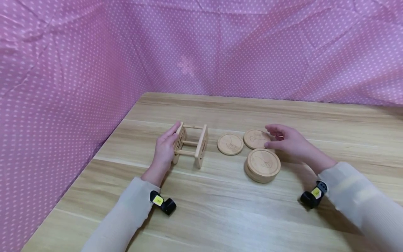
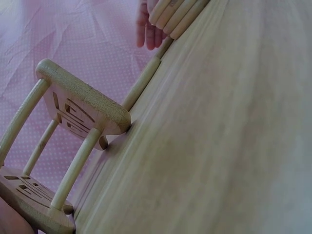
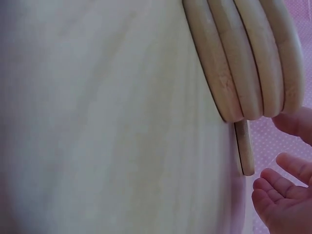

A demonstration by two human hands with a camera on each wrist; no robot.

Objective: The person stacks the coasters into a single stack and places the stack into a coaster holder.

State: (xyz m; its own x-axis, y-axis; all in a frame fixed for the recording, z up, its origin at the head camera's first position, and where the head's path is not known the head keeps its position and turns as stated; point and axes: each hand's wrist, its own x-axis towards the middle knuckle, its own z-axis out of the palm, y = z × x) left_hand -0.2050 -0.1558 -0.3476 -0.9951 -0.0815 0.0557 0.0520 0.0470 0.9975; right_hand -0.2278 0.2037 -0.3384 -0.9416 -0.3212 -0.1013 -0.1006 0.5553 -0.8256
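Observation:
A wooden coaster holder (image 1: 201, 145), with two slotted side panels joined by round rods, stands on the table left of centre. My left hand (image 1: 163, 147) holds its left panel from the outside; the fingertips are partly hidden. Two round wooden coasters lie flat to the right: one nearer coaster (image 1: 230, 144) and one farther coaster (image 1: 256, 139), both with leaf-like engravings. In front of the farther one is a stack of several coasters (image 1: 263, 163). My right hand (image 1: 288, 140) reaches beside the farther coaster, thumb and fingers spread around its right edge; in the right wrist view the fingers (image 3: 280, 190) hold nothing.
The wood-grain table (image 1: 201, 217) carries all these things. Pink polka-dot cloth (image 1: 220, 49) hangs behind the table's back edge and along its left side. A small black camera (image 1: 163, 203) is strapped to the left wrist, another camera (image 1: 311, 196) to the right wrist.

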